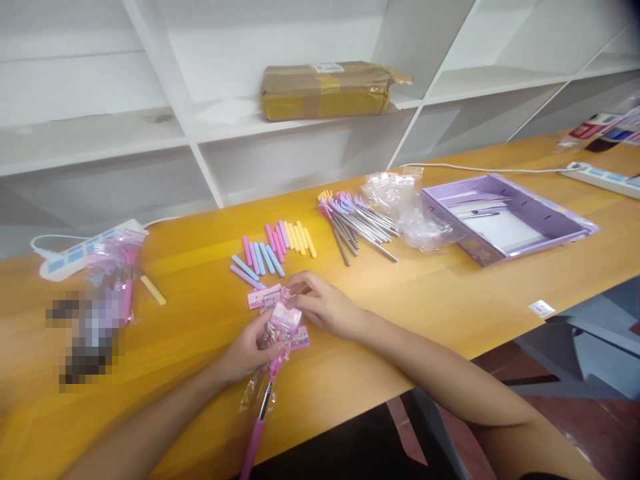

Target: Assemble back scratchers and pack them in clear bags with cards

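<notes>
My left hand (255,348) is closed around a clear bag holding a pink back scratcher (256,440), its head near my fingers. A metal rod and pink handle point down toward the table's front edge. At the top of the bag is a pink printed card (286,317). My right hand (323,308) has its thumb and index finger pinched together at that card's upper edge; the exact grip is partly hidden. More printed cards (264,297) lie on the table just behind and beside my hands.
Pink, blue, purple and yellow handle tubes (270,257) lie beyond my hands. Metal rods with coloured claw heads (360,223) are piled beside crumpled clear bags (420,213). A purple box (565,235) stands right; bagged scratchers (125,267) and a power strip (75,257) lie left.
</notes>
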Action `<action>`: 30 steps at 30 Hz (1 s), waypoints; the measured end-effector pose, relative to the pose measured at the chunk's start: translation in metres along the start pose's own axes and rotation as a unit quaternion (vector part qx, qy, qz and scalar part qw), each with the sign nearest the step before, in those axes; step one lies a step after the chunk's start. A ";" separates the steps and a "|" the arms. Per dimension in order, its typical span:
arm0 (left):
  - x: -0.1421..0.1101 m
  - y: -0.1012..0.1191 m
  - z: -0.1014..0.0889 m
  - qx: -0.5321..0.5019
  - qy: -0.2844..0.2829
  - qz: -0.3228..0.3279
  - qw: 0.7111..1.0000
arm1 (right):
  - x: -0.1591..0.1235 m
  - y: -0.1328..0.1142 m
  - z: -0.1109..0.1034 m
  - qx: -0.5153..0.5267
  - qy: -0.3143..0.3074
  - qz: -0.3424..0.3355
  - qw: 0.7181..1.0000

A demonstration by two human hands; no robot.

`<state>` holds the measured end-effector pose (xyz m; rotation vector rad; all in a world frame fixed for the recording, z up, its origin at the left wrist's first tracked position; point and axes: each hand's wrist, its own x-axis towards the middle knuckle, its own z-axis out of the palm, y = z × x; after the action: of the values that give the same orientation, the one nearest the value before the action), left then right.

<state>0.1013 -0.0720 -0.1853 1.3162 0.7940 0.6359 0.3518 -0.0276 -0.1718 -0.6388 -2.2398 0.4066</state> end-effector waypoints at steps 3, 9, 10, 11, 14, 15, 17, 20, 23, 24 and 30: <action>0.000 -0.002 -0.001 -0.008 0.001 0.002 1.000 | 0.004 -0.005 -0.009 0.092 -0.014 0.072 0.993; 0.000 -0.006 -0.002 0.009 -0.010 -0.015 1.000 | 0.007 -0.006 -0.006 0.233 -0.023 0.141 0.962; -0.001 -0.005 -0.003 0.019 -0.011 -0.022 1.000 | 0.007 -0.004 -0.006 0.241 -0.007 0.151 0.959; -0.001 -0.003 -0.004 0.032 -0.013 -0.026 0.999 | 0.008 -0.001 -0.008 0.245 0.015 0.166 0.955; -0.001 0.002 -0.009 0.076 -0.025 -0.024 0.996 | 0.009 0.009 -0.017 0.264 0.095 0.226 0.933; -0.001 0.003 -0.012 0.087 -0.027 -0.019 0.996 | 0.010 0.013 -0.020 0.278 0.126 0.248 0.919; -0.002 0.002 -0.016 0.090 -0.030 -0.003 0.995 | 0.010 0.018 -0.022 0.314 0.175 0.291 0.887; -0.002 -0.001 -0.021 0.064 -0.041 0.014 0.997 | 0.009 0.019 -0.016 0.306 0.107 0.325 0.889; -0.001 -0.001 -0.022 0.034 -0.034 0.020 0.999 | 0.009 0.013 -0.012 0.197 0.007 0.303 0.932; -0.001 0.000 -0.021 0.027 -0.025 0.019 0.999 | 0.009 0.010 -0.012 0.183 -0.003 0.293 0.938; 0.001 0.009 -0.007 -0.028 0.032 0.016 0.999 | 0.010 -0.020 -0.012 0.377 -0.133 0.237 0.886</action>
<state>0.0966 -0.0662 -0.1765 1.2650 0.8015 0.7238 0.3488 -0.0377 -0.1485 -0.7135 -1.9012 1.5963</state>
